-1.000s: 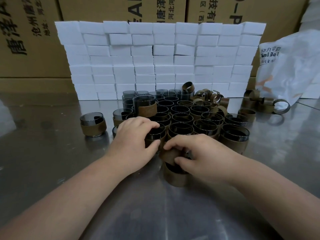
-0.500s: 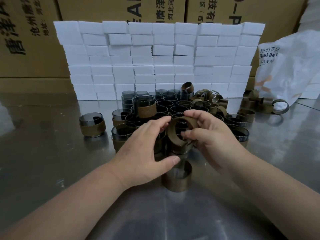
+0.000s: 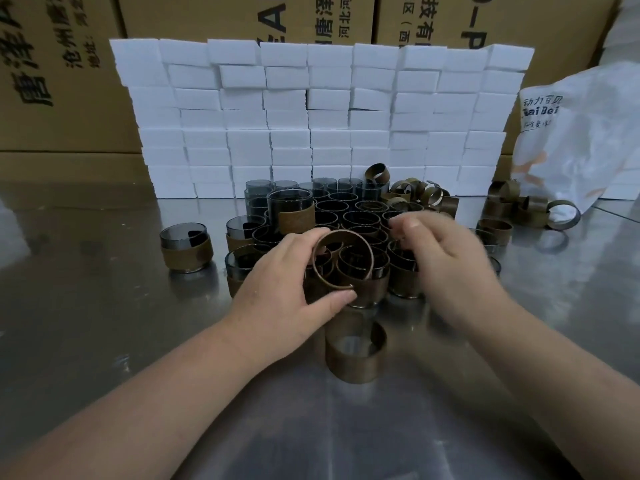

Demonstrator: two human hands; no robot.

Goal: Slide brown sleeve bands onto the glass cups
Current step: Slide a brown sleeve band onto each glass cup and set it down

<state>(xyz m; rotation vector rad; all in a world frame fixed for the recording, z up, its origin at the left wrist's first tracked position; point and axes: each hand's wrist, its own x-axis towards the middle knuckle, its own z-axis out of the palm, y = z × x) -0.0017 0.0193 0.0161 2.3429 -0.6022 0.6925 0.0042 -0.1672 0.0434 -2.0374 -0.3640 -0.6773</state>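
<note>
My left hand (image 3: 277, 289) holds a brown sleeve band (image 3: 367, 251) tilted up, pinched between thumb and fingers, over the front of a cluster of dark glass cups (image 3: 349, 216). My right hand (image 3: 446, 268) hovers blurred just right of the band, fingers spread and holding nothing. Another brown band (image 3: 356, 355) stands by itself on the table below my hands. A sleeved cup (image 3: 186, 249) stands alone to the left. A taller stacked cup with a sleeve (image 3: 292, 211) rises at the cluster's left. Loose bands (image 3: 419, 195) are heaped at the back right.
A wall of white foam blocks (image 3: 311, 116) stands behind the cups, with cardboard boxes (image 3: 62, 71) behind it. A white plastic bag (image 3: 581, 140) lies at the right with more loose bands (image 3: 526, 206) beside it. The steel table (image 3: 104, 341) reflects light.
The band has passed from my right hand to my left hand alone. My right hand has let go and moved up and to the right.
</note>
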